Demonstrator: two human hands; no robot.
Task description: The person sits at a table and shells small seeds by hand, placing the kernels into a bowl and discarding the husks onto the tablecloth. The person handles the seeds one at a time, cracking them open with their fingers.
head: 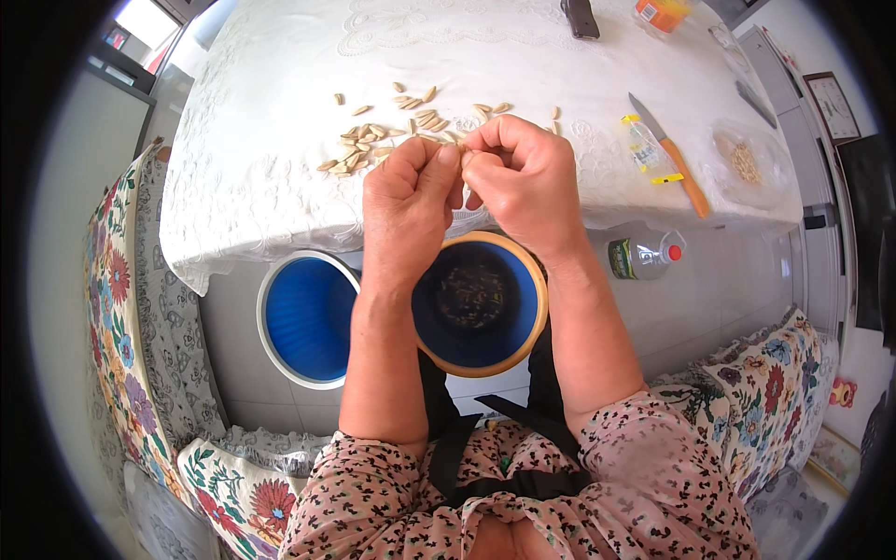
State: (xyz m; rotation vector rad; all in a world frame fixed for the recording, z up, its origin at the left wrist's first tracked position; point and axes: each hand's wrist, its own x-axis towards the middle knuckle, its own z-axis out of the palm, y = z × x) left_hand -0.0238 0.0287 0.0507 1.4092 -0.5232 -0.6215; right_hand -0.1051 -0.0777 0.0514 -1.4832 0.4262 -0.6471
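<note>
My left hand point(409, 192) and my right hand point(526, 175) meet fingertip to fingertip over the near edge of the table. Pinched between them is a small pale piece, most likely a seed, largely hidden by the fingers. On the white embossed tablecloth point(280, 77), just beyond the hands, lie loose cream-coloured seeds in their shells point(353, 148), thickest to the left. Below the hands stands a blue-lined bucket with an orange rim point(539, 308), dark bits scattered over its bottom.
A blue bucket with a white rim point(304, 322) stands left. Rightward on the table lie a wooden-handled knife point(682, 175), a crumpled clear packet point(647, 150) and a plastic bag of kernels point(745, 162). A plastic bottle point(644, 257) rests below. Floral-covered seats point(770, 385) flank me.
</note>
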